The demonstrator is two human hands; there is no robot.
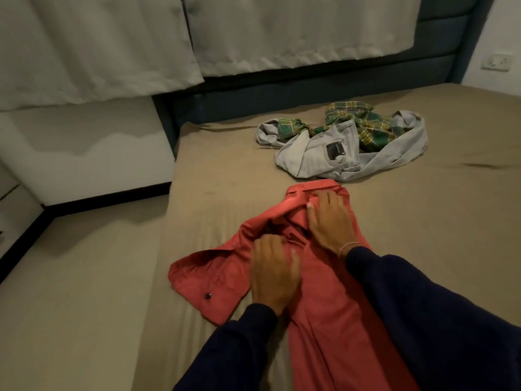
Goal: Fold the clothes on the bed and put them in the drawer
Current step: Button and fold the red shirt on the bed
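Note:
Red trousers lie spread on the tan bed sheet, waistband end away from me. My left hand lies flat on the cloth near the open fly, fingers pointing away. My right hand rests palm down on the waistband part, fingers spread over a fold. Beyond them sits a heap of light grey jeans tangled with a green plaid garment. No drawer is in view.
The dark blue headboard runs along the far side of the bed, with pale curtains hanging above it. The bed's left edge drops to the floor. A wall socket is at the far right.

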